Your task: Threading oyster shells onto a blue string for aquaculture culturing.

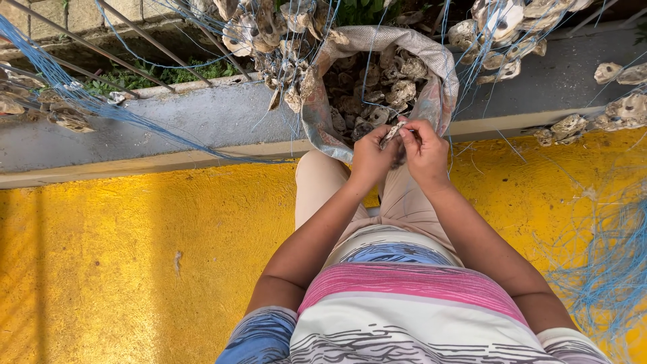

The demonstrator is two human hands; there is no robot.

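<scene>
My left hand (371, 156) and my right hand (424, 152) meet in front of me, both closed on one pale oyster shell (392, 131). They hold it just above the near rim of an open woven sack (441, 74) full of oyster shells (377, 94). Thin blue line runs past the shell between my fingers; whether it passes through the shell I cannot tell. My knees in beige trousers (320, 185) sit under my forearms.
Strings of oyster shells on blue line (269, 34) hang over a grey concrete ledge (202, 118). More shells (623, 111) lie at the right. A tangle of blue line (606, 269) covers the yellow floor (135, 256) on my right.
</scene>
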